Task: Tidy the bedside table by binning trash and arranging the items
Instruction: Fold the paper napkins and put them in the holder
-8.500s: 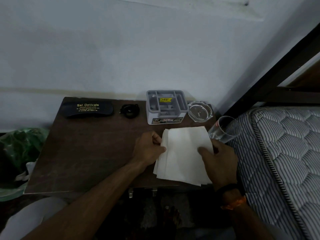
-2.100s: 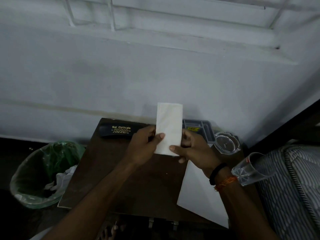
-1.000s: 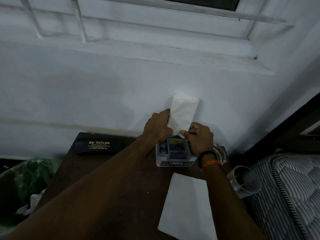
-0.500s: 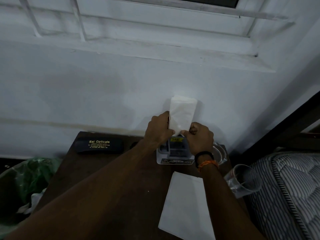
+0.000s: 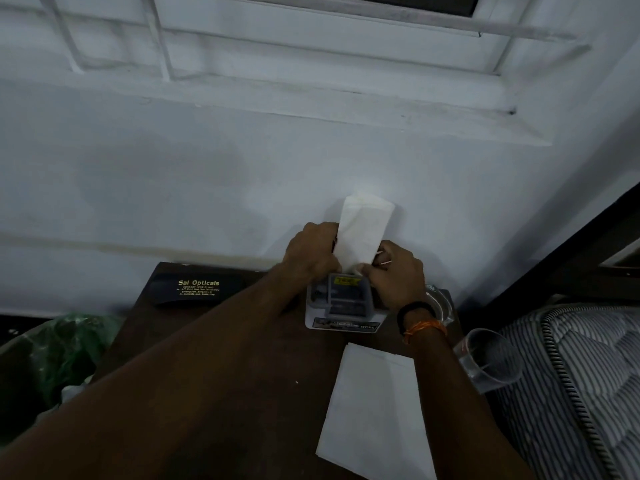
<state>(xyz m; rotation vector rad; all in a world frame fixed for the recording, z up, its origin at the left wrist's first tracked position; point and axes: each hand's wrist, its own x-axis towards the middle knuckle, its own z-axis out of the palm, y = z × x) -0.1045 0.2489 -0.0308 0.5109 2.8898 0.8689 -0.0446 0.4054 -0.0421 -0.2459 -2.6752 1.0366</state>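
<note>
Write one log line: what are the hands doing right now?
left hand + right hand: grip folded napkin | over grey organizer | flat napkin on table

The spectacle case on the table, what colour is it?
The spectacle case is black with gold lettering, seen in the head view.

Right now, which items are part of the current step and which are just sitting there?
In play:
- folded tissue, upright, held by left hand and right hand
- grey organiser beneath it
- remaining tissues flat on the table

Idle:
- spectacle case
- ashtray
- tilted drinking glass
- green-lined bin
</note>
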